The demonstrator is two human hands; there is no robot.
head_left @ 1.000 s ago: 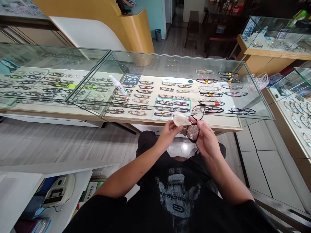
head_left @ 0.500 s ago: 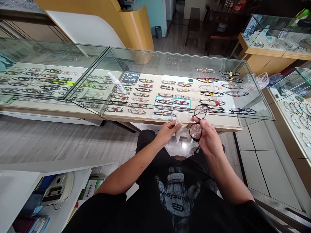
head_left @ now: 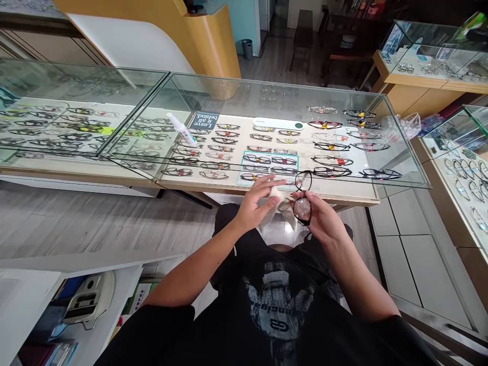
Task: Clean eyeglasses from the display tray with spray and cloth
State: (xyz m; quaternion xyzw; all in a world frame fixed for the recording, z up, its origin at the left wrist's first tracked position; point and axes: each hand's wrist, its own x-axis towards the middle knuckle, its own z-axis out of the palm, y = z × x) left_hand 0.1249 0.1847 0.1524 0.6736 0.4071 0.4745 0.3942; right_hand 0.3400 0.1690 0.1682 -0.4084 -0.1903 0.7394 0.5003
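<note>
A pair of black-framed glasses (head_left: 303, 221) is gripped near its bridge by my right hand (head_left: 327, 221), thumb and fingers closed. Clear drops speckle both lenses, and the frame stands upright with one lens above the other. A pale cleaning cloth (head_left: 285, 207) hangs between my hands, beside the glasses. My left hand (head_left: 254, 204) touches the cloth with its fingers stretched out and its thumb apart. The right fingertips behind the frame are partly hidden, so whether they also pinch the cloth is unclear.
Before me stands a glass display case (head_left: 343, 190) with rows of spectacle frames inside. A white spray bottle (head_left: 182, 130) lies on its glass top. More cases stand to the right. An open cabinet (head_left: 125, 295) with boxes is at lower left.
The glasses have moved left and slightly down in my right hand. My left fingers have spread from their pinch on the cloth, and the cloth has shifted and hangs lower.
</note>
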